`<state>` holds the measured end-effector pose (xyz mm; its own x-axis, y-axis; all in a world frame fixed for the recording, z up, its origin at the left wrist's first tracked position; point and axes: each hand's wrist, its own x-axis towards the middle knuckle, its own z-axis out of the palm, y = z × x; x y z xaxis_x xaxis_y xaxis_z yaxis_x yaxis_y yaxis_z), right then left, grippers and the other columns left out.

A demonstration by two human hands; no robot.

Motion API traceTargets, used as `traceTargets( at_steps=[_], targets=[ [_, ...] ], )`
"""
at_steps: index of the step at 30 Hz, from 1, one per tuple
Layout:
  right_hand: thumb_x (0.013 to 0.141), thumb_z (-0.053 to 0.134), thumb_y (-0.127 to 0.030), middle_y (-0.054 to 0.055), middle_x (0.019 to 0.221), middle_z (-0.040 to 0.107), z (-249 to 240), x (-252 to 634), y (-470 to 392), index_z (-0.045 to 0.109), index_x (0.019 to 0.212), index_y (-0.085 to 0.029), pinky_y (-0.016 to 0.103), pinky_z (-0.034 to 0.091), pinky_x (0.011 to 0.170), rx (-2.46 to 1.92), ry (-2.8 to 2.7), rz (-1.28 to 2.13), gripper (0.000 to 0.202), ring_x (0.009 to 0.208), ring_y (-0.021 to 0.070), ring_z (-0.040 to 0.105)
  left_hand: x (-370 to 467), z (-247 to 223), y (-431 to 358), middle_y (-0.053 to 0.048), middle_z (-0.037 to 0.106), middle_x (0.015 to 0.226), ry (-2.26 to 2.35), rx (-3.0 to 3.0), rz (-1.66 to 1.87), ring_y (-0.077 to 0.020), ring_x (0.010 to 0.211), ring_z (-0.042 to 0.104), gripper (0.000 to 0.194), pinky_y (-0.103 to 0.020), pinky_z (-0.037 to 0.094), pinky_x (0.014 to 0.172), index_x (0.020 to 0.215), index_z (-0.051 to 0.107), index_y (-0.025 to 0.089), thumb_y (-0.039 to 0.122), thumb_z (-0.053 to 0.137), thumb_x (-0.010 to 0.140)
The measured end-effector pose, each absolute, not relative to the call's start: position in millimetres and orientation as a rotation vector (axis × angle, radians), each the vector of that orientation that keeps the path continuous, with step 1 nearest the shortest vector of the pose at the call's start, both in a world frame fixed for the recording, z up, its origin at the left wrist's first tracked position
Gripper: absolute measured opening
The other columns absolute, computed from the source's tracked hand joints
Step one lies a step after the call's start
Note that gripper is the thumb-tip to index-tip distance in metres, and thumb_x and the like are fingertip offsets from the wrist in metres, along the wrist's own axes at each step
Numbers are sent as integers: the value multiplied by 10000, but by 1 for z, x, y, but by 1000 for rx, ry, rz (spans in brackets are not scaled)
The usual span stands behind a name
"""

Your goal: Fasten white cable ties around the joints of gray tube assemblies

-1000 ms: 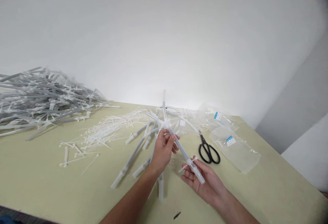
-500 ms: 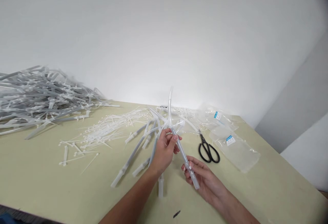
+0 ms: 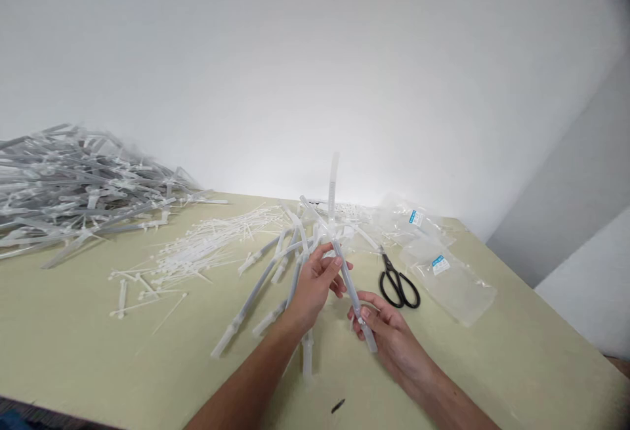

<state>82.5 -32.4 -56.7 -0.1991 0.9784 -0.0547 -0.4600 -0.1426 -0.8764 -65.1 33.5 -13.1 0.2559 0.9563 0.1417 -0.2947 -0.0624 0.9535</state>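
A translucent plastic tube assembly [image 3: 350, 284] with a branching top slants between my hands, above the table. My left hand [image 3: 319, 282] is closed around its upper part, just below the branching joint. Lower down, my right hand [image 3: 386, 328] pinches the tube near its bottom end between thumb and fingers. A small white bit shows beside the right fingertips, too small to name for certain. Several similar tube assemblies [image 3: 251, 305] lie on the table behind and left of my left hand. One arm of the held piece points up against the wall.
Loose white cable ties [image 3: 207, 246] are spread left of centre. A large heap of tube assemblies [image 3: 83, 187] fills the far left. Black-handled scissors [image 3: 398, 283] and clear labelled plastic bags [image 3: 455, 285] lie to the right. A small dark scrap [image 3: 337, 406] is near the front edge.
The held tube assembly has turned slightly, and its upper arm stands higher and straighter. Both hands keep their hold. The whole view has shifted a little.
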Motion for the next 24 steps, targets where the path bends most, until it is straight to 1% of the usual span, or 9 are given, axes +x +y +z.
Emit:
traceTargets(
  at_steps=[5,7,10,13,15,20,24],
  targets=[
    [815,643,-345,43,814,658,-55,82,-33,623,1050,-203,280,360,661,-858,-927,1517,275,685,137,511,-67,-9,32,-90,652,1000,702,1225,1108,-91,535,553,495,-238,447,496,1248,451,213,419,576,816],
    [801,660,-347,45,795,662,-53,83,-32,630,1047,-198,277,369,658,-826,-890,1504,289,674,135,513,-66,-10,31,-84,638,1006,687,1284,1033,-104,593,566,475,-237,449,514,1241,479,213,401,579,816],
    [763,704,-332,52,776,673,-51,87,-28,644,1029,-189,261,388,646,-773,-773,1511,308,664,127,527,-64,-14,29,-62,617,933,716,1426,935,-122,664,566,352,-233,449,538,1101,593,182,378,590,809],
    [737,734,-306,52,775,682,-50,94,-24,655,1006,-188,240,406,630,-752,-668,1510,304,655,116,541,-62,-18,28,-9,561,753,778,1511,946,-103,608,521,272,-231,444,541,976,627,167,366,614,792],
    [725,745,-296,47,780,683,-51,98,-21,663,991,-188,231,416,613,-751,-629,1496,298,641,110,545,-62,-19,27,12,529,696,752,1536,937,-88,573,491,238,-230,438,547,938,632,168,356,616,793],
    [717,753,-288,12,701,653,-57,102,-18,678,963,-189,221,429,595,-744,-591,1479,276,607,103,543,-62,-12,23,-39,612,836,636,1668,797,-102,670,532,211,-223,413,593,906,685,160,327,600,811],
    [726,744,-289,18,732,658,-57,100,-18,681,965,-186,213,424,593,-736,-594,1487,268,616,99,538,-61,-8,20,-28,625,761,648,1680,790,-94,653,519,176,-215,393,610,828,686,141,299,617,797]
  ],
)
